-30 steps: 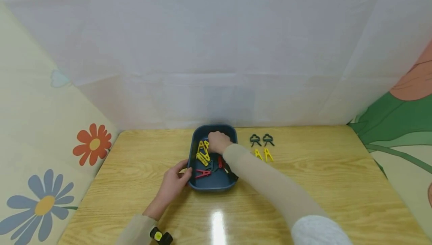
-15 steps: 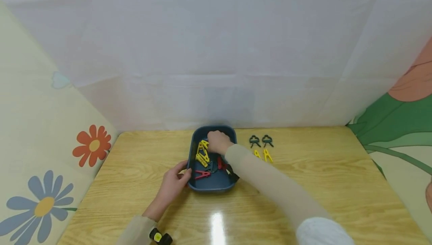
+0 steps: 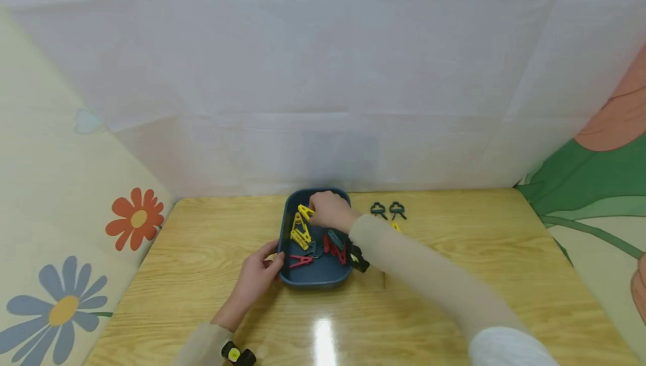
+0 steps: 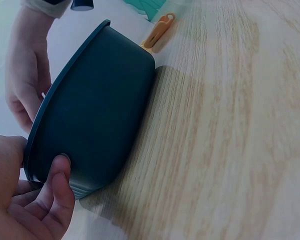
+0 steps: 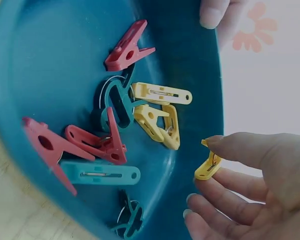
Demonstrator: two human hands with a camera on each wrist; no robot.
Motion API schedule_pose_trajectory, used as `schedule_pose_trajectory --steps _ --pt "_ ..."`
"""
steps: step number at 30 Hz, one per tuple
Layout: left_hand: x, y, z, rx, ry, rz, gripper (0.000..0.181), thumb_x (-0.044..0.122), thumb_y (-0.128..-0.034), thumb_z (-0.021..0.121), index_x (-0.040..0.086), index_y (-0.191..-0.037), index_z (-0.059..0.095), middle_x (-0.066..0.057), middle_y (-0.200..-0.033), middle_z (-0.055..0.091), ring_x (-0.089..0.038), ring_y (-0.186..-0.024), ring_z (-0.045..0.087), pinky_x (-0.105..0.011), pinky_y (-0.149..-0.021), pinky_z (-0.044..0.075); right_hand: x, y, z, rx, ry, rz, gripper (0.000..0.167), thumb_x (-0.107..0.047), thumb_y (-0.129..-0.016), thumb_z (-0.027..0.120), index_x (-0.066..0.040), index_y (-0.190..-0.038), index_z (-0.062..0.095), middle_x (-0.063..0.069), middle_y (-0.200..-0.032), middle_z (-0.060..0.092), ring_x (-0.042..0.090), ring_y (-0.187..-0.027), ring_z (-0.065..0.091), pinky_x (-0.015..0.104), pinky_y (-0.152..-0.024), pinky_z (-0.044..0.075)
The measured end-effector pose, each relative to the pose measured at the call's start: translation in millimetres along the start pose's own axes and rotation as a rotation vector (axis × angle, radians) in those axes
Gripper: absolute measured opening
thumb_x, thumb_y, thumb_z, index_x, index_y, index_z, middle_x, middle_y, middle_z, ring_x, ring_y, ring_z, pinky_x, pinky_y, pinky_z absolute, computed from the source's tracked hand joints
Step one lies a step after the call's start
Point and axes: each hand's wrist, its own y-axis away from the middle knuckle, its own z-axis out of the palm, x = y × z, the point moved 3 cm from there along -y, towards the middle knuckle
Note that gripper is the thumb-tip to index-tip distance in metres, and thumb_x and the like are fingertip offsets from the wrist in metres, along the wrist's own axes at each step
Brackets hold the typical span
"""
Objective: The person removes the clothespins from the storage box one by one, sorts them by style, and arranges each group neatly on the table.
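My right hand [image 3: 330, 211] is over the far part of a dark blue plastic bin [image 3: 315, 284]. In the right wrist view it pinches a yellow clothespin [image 5: 208, 168] between thumb and fingers, near the bin wall. My left hand [image 3: 257, 273] grips the bin's left side by the rim, its thumb tip [image 5: 210, 19] showing over the inner edge. Inside lie several clips: yellow clothespins [image 5: 162, 94], red clothespins [image 5: 127, 47], a teal clothespin [image 5: 101, 173] and dark green clips [image 5: 121, 102].
On the wooden table [image 3: 479, 254], right of the bin, lie two dark green clips [image 3: 397, 209] side by side. A yellow clothespin [image 3: 396, 226] is partly hidden by my right sleeve. A white sheet [image 3: 252, 74] hangs behind the table, with flower-patterned walls at both sides.
My right hand has shifted slightly and lifted in the bin with a yellow clothespin. More red and teal clothespins show beneath my wrist. My left hand stays on the bin.
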Motion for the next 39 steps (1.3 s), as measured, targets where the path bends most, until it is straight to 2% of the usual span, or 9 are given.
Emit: schedule_pose_trajectory --steps 3,10,17,21,30,39 --pt "0.3 0.2 -0.3 0.004 -0.001 0.000 0.040 0.007 -0.1041 0.061 -0.003 -0.143 0.059 -0.025 -0.132 0.064 -0.016 -0.075 0.068 -0.025 -0.060 0.054 2.0 6.2 -5.1 0.005 0.004 -0.026 0.021 -0.023 -0.097 0.075 -0.008 -0.113 0.072 0.005 -0.108 0.073 0.018 -0.088 0.066 0.035 -0.078 0.056" --pt "0.0 -0.3 0.4 0.000 0.007 0.010 0.040 0.007 -0.1043 0.061 -0.003 -0.143 0.059 -0.027 -0.133 0.064 -0.016 -0.074 0.069 -0.026 -0.060 0.055 14.0 21.7 -15.3 0.024 -0.032 -0.070 0.028 -0.023 -0.098 0.075 -0.006 -0.120 0.071 0.007 -0.113 0.072 0.019 -0.092 0.066 0.036 -0.082 0.055" --pt "1.7 -0.3 -1.2 -0.012 0.001 0.007 0.041 0.007 -0.1049 0.060 -0.003 -0.144 0.057 -0.026 -0.132 0.064 -0.018 -0.073 0.068 -0.028 -0.060 0.056 32.2 38.1 -27.4 0.041 -0.098 -0.018 0.033 -0.024 -0.097 0.076 -0.005 -0.123 0.070 0.009 -0.117 0.071 0.023 -0.104 0.067 0.040 -0.089 0.056" --pt "2.6 0.5 -1.9 -0.021 0.000 -0.001 0.041 0.008 -0.1055 0.059 -0.003 -0.145 0.056 -0.026 -0.133 0.063 -0.018 -0.074 0.068 -0.028 -0.060 0.056 47.1 46.4 -31.1 0.055 -0.123 0.003 0.033 -0.024 -0.098 0.075 -0.005 -0.125 0.070 0.009 -0.117 0.071 0.024 -0.106 0.066 0.041 -0.091 0.056" --pt "0.0 -0.9 -2.8 -0.016 0.003 -0.004 0.041 0.008 -0.1053 0.059 -0.002 -0.145 0.057 -0.026 -0.134 0.063 -0.017 -0.075 0.068 -0.027 -0.060 0.055 86.1 68.4 -36.7 0.114 -0.162 -0.023 0.034 -0.019 -0.096 0.074 0.000 -0.124 0.069 0.013 -0.111 0.071 0.027 -0.102 0.066 0.044 -0.090 0.055" --pt "-0.8 -0.5 -3.9 -0.018 0.008 -0.001 0.041 0.008 -0.1054 0.059 -0.003 -0.144 0.057 -0.027 -0.134 0.063 -0.017 -0.074 0.068 -0.028 -0.060 0.056 124.2 93.5 -37.3 0.161 -0.193 0.022 0.033 -0.018 -0.097 0.074 0.002 -0.122 0.068 0.015 -0.112 0.070 0.029 -0.103 0.066 0.049 -0.090 0.055"
